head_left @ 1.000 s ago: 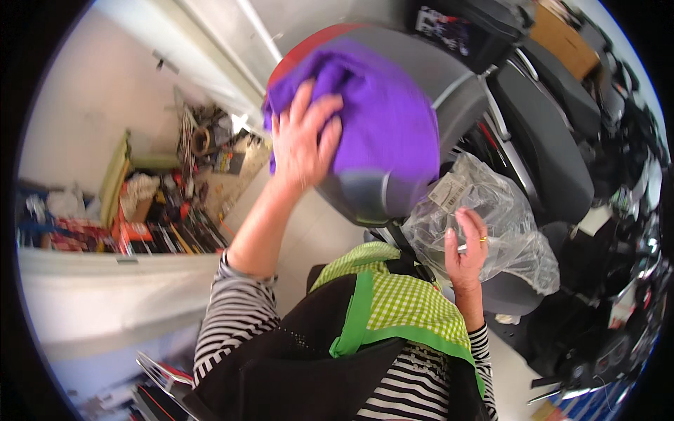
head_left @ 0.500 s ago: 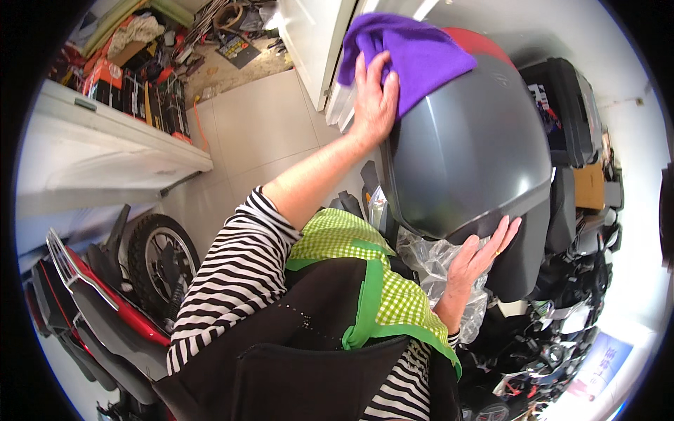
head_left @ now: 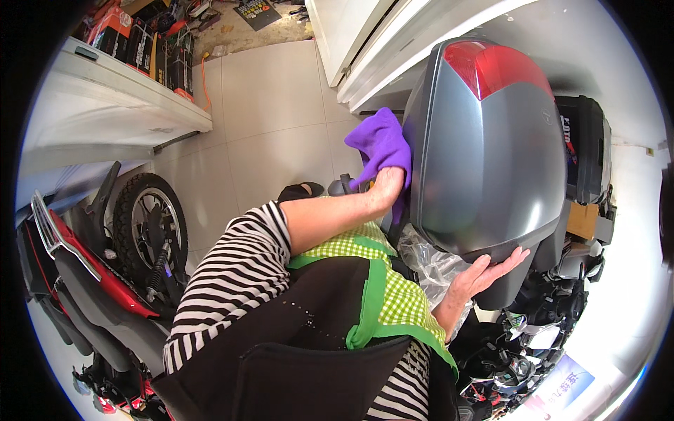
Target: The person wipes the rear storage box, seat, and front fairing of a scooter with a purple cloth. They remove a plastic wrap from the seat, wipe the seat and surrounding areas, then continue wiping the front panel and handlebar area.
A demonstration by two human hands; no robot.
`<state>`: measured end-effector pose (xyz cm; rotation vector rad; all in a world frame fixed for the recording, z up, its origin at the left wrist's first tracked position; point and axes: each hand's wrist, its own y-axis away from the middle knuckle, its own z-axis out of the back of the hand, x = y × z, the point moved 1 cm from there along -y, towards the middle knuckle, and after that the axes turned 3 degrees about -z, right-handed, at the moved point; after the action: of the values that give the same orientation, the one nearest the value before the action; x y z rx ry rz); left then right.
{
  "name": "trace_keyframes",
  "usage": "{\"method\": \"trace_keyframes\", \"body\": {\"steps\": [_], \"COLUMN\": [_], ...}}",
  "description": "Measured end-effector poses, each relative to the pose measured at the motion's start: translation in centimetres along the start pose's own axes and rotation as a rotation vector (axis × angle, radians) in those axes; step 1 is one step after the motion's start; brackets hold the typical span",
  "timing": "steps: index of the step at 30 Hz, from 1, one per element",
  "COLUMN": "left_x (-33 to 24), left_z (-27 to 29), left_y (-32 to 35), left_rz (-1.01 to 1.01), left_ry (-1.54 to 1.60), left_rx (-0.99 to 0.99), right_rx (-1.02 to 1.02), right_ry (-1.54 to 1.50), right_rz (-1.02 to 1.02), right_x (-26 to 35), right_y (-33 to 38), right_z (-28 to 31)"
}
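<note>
A large dark grey motorcycle top box (head_left: 484,168) with a red lens panel (head_left: 495,67) at its far end is tilted in front of me. My left hand (head_left: 390,184) is at the box's left side with a purple cloth (head_left: 382,144). The cloth covers most of its fingers and hangs down beside the box. My right hand (head_left: 484,277) rests its outstretched fingers along the box's near lower edge. Crumpled clear plastic (head_left: 425,259) lies below the box, between it and my green checked apron (head_left: 404,298).
A red motorcycle (head_left: 105,274) and a spoked wheel (head_left: 151,217) stand left. Beyond are a white door edge (head_left: 330,42) and stacked boxes (head_left: 144,45). Another black case (head_left: 590,147) is at right, above dark motorcycles (head_left: 540,316). Pale floor tiles (head_left: 274,98) run to the doorway.
My left hand has moved with the purple cloth from the box's far end down to its left side, uncovering the red panel. My right hand stays at the near edge.
</note>
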<state>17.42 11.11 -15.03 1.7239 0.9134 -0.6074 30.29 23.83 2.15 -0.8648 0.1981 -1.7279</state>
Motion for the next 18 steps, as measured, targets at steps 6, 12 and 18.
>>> {"method": "trace_keyframes", "body": {"steps": [6,12,18], "left_x": [-3.7,-11.1,-9.2], "left_z": [-0.8,-1.1,-1.0], "left_y": [-9.0,-13.5,-13.6], "left_rz": [0.255,0.12,0.137], "left_ry": [0.424,0.407,0.494], "left_rx": [0.13,0.3,0.281], "right_rx": [0.005,-0.003,-0.003], "right_ry": [0.036,0.062,0.045], "right_rz": [-0.063,0.001,-0.027], "right_x": [0.2,-0.3,-0.2], "right_y": [0.3,0.4,0.4], "right_z": [0.0,0.0,0.0]}}
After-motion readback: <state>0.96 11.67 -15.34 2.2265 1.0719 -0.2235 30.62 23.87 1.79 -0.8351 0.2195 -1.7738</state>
